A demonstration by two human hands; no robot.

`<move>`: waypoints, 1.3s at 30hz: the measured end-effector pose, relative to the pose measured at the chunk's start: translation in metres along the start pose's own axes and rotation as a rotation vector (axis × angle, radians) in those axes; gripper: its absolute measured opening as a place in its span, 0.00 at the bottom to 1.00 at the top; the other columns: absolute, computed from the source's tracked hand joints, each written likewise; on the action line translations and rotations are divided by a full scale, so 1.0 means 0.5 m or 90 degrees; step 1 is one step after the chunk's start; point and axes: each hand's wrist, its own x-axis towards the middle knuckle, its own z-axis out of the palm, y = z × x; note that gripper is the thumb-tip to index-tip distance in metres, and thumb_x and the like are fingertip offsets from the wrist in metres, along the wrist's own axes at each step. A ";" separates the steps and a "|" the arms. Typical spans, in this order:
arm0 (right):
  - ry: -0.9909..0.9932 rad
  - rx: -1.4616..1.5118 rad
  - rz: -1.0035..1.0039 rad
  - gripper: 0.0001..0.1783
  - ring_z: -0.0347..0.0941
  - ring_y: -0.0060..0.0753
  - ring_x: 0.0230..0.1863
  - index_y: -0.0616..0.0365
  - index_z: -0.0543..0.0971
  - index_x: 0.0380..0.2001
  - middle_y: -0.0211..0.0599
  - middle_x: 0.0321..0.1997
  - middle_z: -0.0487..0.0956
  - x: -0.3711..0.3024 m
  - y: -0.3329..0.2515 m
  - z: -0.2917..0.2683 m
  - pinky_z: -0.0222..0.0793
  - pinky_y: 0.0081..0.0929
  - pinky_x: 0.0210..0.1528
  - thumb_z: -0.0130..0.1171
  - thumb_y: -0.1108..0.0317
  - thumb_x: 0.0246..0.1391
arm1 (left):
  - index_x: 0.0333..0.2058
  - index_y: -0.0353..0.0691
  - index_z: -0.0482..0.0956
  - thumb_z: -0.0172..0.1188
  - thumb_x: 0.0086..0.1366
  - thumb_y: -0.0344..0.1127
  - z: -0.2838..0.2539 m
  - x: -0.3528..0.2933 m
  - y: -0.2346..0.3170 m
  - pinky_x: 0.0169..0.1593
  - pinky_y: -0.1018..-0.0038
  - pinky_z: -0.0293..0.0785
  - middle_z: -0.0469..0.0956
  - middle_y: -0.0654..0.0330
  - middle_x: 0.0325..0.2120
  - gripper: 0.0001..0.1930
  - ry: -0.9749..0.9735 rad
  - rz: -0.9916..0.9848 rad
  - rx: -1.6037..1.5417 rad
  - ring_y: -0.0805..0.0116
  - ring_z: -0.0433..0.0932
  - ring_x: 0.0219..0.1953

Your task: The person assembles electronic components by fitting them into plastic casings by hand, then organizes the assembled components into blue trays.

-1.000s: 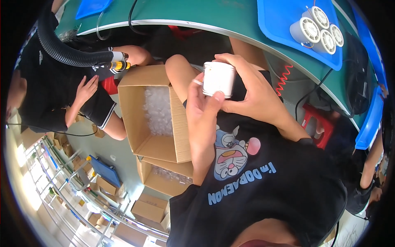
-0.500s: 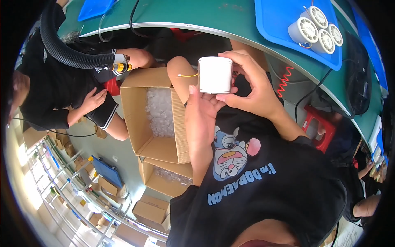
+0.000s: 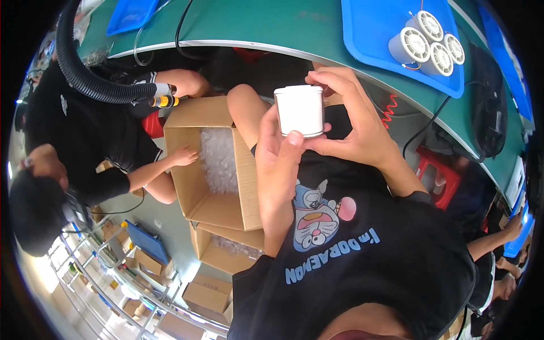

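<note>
Between my two hands, over my lap, is a smooth white cylindrical housing [image 3: 300, 112]. My left hand [image 3: 277, 161] wraps its left side, with the thumb on the lower front. My right hand [image 3: 358, 124] grips the right side, forefinger at the top rim and thumb near the bottom edge. No wire shows on the housing at this angle. On the green table beyond, several similar white cylinders [image 3: 414, 45] with slotted round ends and thin wires stand in a blue tray [image 3: 368, 48].
Left of my arm stands an open cardboard box [image 3: 195, 211] holding clear plastic pieces [image 3: 218, 161]; a co-worker's hand [image 3: 182, 156] reaches into it. A black corrugated hose [image 3: 99, 85] hangs at upper left. A black bag [image 3: 488, 122] and red stool [image 3: 439, 178] are at right.
The white housing has turned in my hands, so its yellow wire is out of sight. My left thumb now lies across its front. The co-worker has leaned over and put a hand into the box.
</note>
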 end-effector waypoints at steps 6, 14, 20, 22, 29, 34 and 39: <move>-0.025 0.026 -0.003 0.43 0.70 0.48 0.55 0.60 0.68 0.57 0.48 0.54 0.72 0.006 0.000 -0.006 0.68 0.35 0.55 0.75 0.68 0.35 | 0.63 0.28 0.56 0.42 0.71 0.58 -0.004 0.009 0.002 0.56 0.61 0.72 0.73 0.39 0.52 0.37 -0.094 -0.023 -0.120 0.49 0.78 0.49; -0.049 0.021 0.015 0.44 0.70 0.44 0.59 0.62 0.68 0.59 0.49 0.56 0.73 0.045 -0.041 -0.054 0.67 0.35 0.59 0.76 0.72 0.35 | 0.61 0.29 0.60 0.29 0.72 0.64 0.034 0.048 0.013 0.58 0.59 0.68 0.74 0.37 0.50 0.40 -0.189 -0.142 -0.497 0.47 0.75 0.53; 0.074 -0.160 -0.057 0.36 0.73 0.38 0.52 0.58 0.72 0.55 0.45 0.49 0.73 0.221 -0.080 -0.198 0.74 0.33 0.52 0.74 0.70 0.40 | 0.59 0.32 0.64 0.27 0.74 0.61 -0.011 0.088 -0.021 0.56 0.65 0.69 0.76 0.46 0.50 0.36 -0.188 -0.165 -0.215 0.58 0.76 0.50; 0.044 -0.275 -0.041 0.34 0.73 0.38 0.53 0.59 0.71 0.54 0.46 0.50 0.72 0.330 -0.054 -0.244 0.73 0.35 0.54 0.73 0.66 0.43 | 0.58 0.33 0.65 0.30 0.75 0.59 -0.052 0.074 -0.027 0.55 0.67 0.69 0.76 0.48 0.49 0.33 -0.144 -0.180 -0.178 0.60 0.76 0.49; 0.178 -0.865 0.087 0.35 0.71 0.57 0.48 0.60 0.68 0.49 0.51 0.49 0.69 0.612 0.360 -0.486 0.75 0.44 0.49 0.72 0.54 0.43 | 0.56 0.34 0.68 0.43 0.74 0.52 -0.229 0.004 -0.143 0.49 0.71 0.74 0.78 0.51 0.47 0.26 0.116 -0.281 -0.008 0.64 0.79 0.46; 0.196 -0.989 0.073 0.32 0.72 0.56 0.47 0.60 0.72 0.46 0.50 0.47 0.71 0.642 0.482 -0.525 0.76 0.44 0.46 0.66 0.45 0.48 | 0.53 0.34 0.69 0.44 0.74 0.49 -0.331 -0.064 -0.215 0.43 0.71 0.78 0.80 0.49 0.44 0.23 0.299 -0.284 -0.047 0.62 0.81 0.40; -0.012 -0.861 0.125 0.30 0.70 0.58 0.51 0.63 0.73 0.47 0.56 0.47 0.71 0.608 0.254 -0.463 0.74 0.48 0.48 0.64 0.50 0.48 | 0.52 0.34 0.70 0.44 0.74 0.47 -0.347 -0.095 -0.233 0.41 0.71 0.79 0.81 0.50 0.38 0.21 0.358 -0.232 -0.180 0.63 0.81 0.37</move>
